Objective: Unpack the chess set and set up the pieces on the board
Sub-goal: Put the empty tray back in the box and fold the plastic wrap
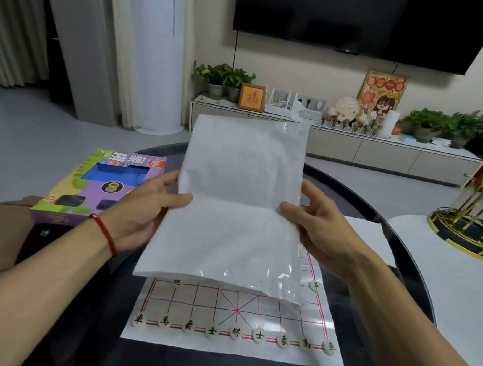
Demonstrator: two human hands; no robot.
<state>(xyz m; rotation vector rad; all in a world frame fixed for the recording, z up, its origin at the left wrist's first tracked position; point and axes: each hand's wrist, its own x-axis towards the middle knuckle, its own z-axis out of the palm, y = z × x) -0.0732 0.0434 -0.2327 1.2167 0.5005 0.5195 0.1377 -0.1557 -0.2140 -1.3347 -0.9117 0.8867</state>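
Here both hands, left hand (pixel 150 201) at nine o'clock, right hand (pixel 312 220) at three, pinch a plastic sleeve (pixel 237 201), perhaps holding folded paper, clear of the board (pixel 234 315).

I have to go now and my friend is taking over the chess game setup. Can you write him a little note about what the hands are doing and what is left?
Left hand and right hand each pinch a side of the clear plastic bag, held up over the paper board.
Box sits at the table's left.
Done: the near row of nine pieces stands on the board; a few more sit further up, one at the right.
Left: the bag hides the far half, so check it. Put the bag aside and place any missing pieces.
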